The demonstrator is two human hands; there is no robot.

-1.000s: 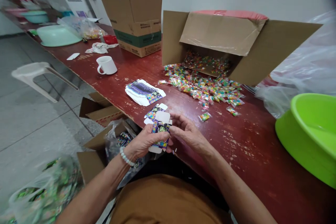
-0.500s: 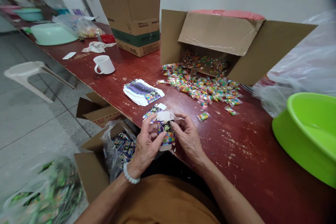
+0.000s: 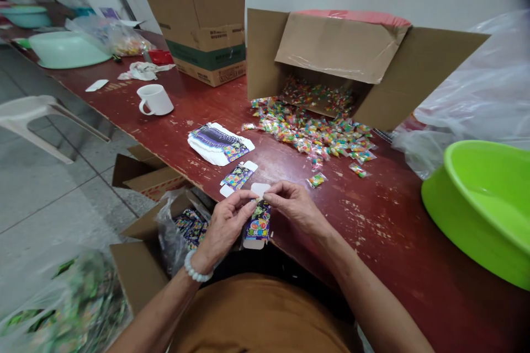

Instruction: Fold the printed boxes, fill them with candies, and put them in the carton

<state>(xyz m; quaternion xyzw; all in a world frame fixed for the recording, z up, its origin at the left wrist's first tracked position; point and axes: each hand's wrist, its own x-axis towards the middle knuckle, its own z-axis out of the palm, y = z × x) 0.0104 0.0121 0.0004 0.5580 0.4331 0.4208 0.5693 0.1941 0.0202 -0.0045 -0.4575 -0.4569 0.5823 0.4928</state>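
A small printed candy box (image 3: 259, 223), purple with a green figure and white end flaps, is between my two hands at the table's edge. My left hand (image 3: 230, 220) pinches its upper left side between thumb and fingers. With thumb and fingertips, my right hand (image 3: 293, 202) grips the top flap at the right corner. Just beyond lies another flattened candy box (image 3: 239, 175). Farther back rests a fanned stack of flat boxes (image 3: 220, 144). Small clear packets of coloured candy (image 3: 306, 131) spill from an open carton (image 3: 331, 60).
A white mug (image 3: 155, 100) and a closed-sided carton (image 3: 202, 27) stand at the back left. A lime-green basin (image 3: 459, 215) is on the right. Below the table's left edge, a lined carton (image 3: 143, 265) holds several printed boxes. A white stool (image 3: 41, 116) stands on the floor.
Both hands have shifted up to the top end of the candy box, fingertips closing at its flap. More of the box's printed front shows now. The view has turned slightly right.
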